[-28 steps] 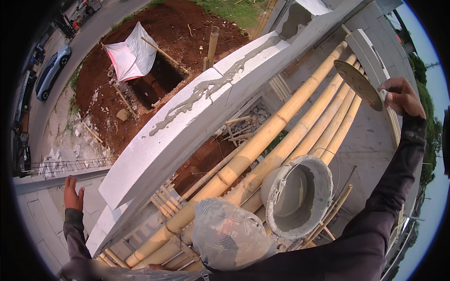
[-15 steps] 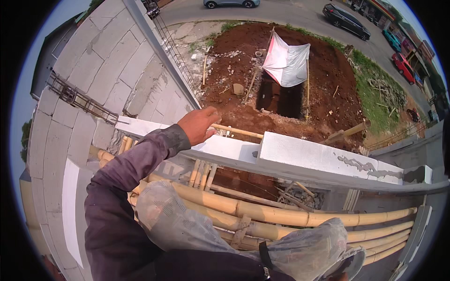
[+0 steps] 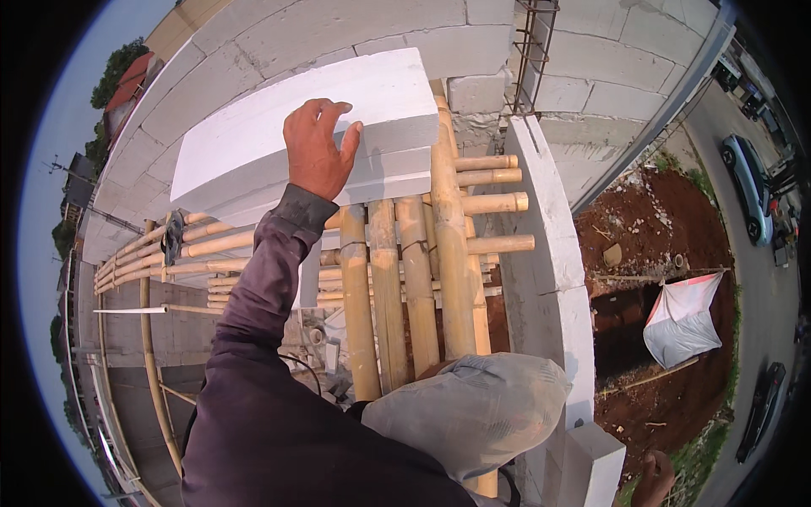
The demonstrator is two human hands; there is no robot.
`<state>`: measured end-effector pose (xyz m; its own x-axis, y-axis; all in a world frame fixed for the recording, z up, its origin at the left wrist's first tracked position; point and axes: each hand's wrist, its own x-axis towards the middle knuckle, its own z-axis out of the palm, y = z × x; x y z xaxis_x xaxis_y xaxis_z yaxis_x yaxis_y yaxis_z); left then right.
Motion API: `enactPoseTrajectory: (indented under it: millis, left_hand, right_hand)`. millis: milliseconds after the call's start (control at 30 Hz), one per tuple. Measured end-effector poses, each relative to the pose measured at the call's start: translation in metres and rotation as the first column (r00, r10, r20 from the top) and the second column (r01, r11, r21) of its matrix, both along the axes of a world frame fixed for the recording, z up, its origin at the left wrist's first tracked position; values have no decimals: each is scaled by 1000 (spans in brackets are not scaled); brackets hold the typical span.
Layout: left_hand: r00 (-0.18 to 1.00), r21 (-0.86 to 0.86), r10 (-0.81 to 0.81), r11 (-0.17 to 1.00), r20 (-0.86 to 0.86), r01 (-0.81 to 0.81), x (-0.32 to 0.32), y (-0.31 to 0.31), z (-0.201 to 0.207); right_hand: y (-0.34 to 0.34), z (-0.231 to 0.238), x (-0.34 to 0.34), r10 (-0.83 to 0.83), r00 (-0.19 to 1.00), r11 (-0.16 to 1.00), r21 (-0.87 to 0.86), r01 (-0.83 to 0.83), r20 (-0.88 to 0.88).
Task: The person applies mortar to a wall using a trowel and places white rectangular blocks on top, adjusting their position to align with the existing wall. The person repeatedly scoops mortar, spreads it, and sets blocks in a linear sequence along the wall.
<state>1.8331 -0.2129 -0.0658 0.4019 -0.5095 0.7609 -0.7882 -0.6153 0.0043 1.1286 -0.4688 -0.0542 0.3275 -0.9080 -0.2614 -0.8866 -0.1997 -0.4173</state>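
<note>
My left hand [image 3: 323, 145], with its fingers apart and slightly bent, is over the top white lightweight block [image 3: 245, 139] of a stack. Nothing shows in its grasp, and I cannot tell whether it touches the block. The stack sits by bamboo poles [image 3: 384, 296]. At the lower right edge, part of my right hand [image 3: 654, 482] shows beyond a white block [image 3: 591, 465] on the low wall; its fingers are mostly cut off or unclear. My bent knee [image 3: 473, 414] in greyish trousers is above the bamboo.
A low block wall [image 3: 553, 253] runs along the right, with steel rebar [image 3: 534, 55] at its far end. Beyond it are a dug pit [image 3: 621, 329], a white-and-red sheet [image 3: 686, 321] and a road with cars. Gaps between the poles show ground far below.
My view has turned left, away from the pit and road. My left hand has gone from above the low wall to the block stack. Part of my right hand now shows.
</note>
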Motion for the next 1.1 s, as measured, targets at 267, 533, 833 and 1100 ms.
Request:
enactPoseTrajectory:
  millis: [267,533,833,1100]
  left_hand:
    - [66,166,814,197,-577,-966,199,337,-6]
    - [237,306,716,540,-657,-784,240,414,-22]
    - [206,184,568,553,-797,-813,157,359,23]
    - [286,383,669,666,-687,-640,176,305,131]
  right_hand:
    - [-54,-98,465,481,668,734,157,-661,568]
    - [29,-85,669,139,576,660,359,-660,805]
    - [48,-29,645,-124,779,681,624,-383,615]
    - [-23,79,710,385,898,796,415,-441,214]
